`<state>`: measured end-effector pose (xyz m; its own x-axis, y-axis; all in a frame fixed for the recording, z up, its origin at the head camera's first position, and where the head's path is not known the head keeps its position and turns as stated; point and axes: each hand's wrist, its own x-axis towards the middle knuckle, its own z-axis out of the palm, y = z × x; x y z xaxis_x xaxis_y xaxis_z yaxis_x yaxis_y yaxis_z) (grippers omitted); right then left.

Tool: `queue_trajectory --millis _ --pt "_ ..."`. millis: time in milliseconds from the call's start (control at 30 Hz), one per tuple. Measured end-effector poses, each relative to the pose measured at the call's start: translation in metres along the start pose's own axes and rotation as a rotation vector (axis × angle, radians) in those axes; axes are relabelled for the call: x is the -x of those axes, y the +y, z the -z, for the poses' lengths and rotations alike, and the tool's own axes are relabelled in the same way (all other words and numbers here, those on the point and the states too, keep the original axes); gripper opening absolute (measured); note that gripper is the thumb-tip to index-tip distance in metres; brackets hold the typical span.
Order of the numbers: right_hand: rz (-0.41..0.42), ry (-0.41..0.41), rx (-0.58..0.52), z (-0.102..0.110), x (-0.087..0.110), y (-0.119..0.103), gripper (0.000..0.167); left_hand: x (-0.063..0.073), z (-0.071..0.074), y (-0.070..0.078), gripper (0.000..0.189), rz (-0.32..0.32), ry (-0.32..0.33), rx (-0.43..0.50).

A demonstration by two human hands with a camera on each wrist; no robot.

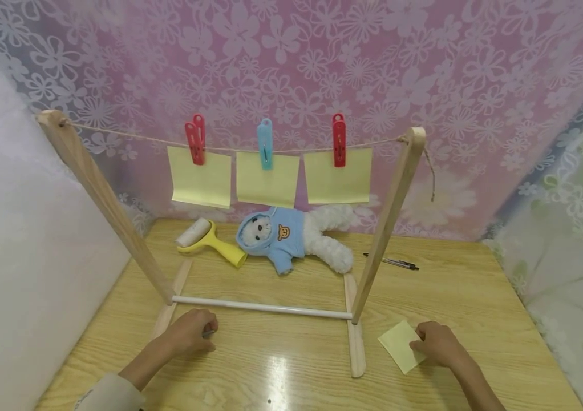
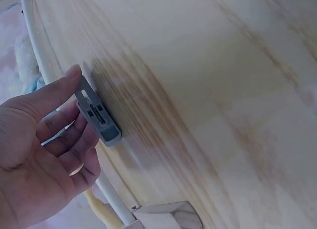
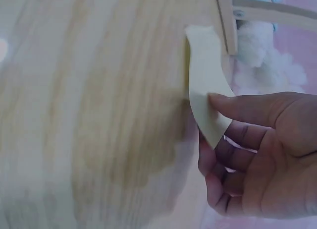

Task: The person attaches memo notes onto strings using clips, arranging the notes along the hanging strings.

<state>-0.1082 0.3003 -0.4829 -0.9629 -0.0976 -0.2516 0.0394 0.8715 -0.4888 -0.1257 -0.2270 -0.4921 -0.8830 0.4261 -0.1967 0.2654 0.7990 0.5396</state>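
My left hand [image 1: 189, 334] pinches a grey clothespin [image 2: 101, 120] between thumb and fingers, just above the table in front of the white crossbar. In the head view most of that clothespin is hidden by the fingers. To the right of the wooden stand, my right hand [image 1: 440, 343] grips a yellow paper note [image 1: 398, 342] by one edge, and the note [image 3: 204, 65] bends slightly in the right wrist view. Three more yellow notes hang from the string, held by a red clothespin [image 1: 197, 142], a blue clothespin [image 1: 266, 145] and another red clothespin [image 1: 339, 142].
The wooden stand's left post [image 1: 112, 211] and right post [image 1: 389, 228] rise from the table [image 1: 250, 359], joined low down by a white crossbar [image 1: 260, 307]. Behind it lie a yellow lint roller [image 1: 214, 242], a plush toy [image 1: 291, 240] in a blue hoodie and a pen [image 1: 399, 263].
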Motion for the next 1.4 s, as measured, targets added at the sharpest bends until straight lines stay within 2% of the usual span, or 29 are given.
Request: queue_trajectory --millis 67,233,300,433,567,667,767,967,1133,1267,1400 --pt "0.038 -0.03 -0.038 0.007 0.002 0.002 0.018 0.0 0.003 0.001 0.031 -0.01 0.004 -0.001" --pt "0.219 -0.137 -0.233 0.029 0.009 -0.002 0.022 0.001 0.019 0.001 0.025 -0.062 0.039 0.005" --pt "0.283 -0.168 -0.303 0.037 0.013 -0.009 0.023 0.001 0.028 0.001 0.023 -0.094 0.069 0.01" --pt "0.351 -0.193 -0.403 0.046 0.022 -0.027 0.02 0.004 0.046 0.007 0.024 -0.147 0.12 0.036" --pt "0.416 -0.219 -0.514 0.047 0.027 -0.047 0.017 0.009 0.06 0.018 0.029 -0.141 0.144 0.057" --pt "0.444 -0.209 -0.55 0.043 0.028 -0.063 0.016 0.015 0.069 0.029 0.032 -0.116 0.161 0.07" --pt "0.462 -0.185 -0.555 0.035 0.027 -0.081 0.016 0.022 0.078 0.042 0.029 -0.118 0.197 0.07" --pt "0.546 -0.191 -0.612 0.009 0.016 -0.119 0.014 0.033 0.103 0.066 0.022 -0.163 0.313 0.019" --pt "0.596 -0.204 -0.65 -0.012 0.003 -0.156 0.015 0.043 0.125 0.083 0.02 -0.254 0.439 -0.035" --pt "0.605 -0.172 -0.62 -0.026 -0.007 -0.188 0.013 0.053 0.144 0.093 0.023 -0.339 0.538 -0.067" --pt "0.638 -0.142 -0.596 -0.037 -0.016 -0.22 0.01 0.061 0.16 0.099 0.029 -0.386 0.589 -0.071"
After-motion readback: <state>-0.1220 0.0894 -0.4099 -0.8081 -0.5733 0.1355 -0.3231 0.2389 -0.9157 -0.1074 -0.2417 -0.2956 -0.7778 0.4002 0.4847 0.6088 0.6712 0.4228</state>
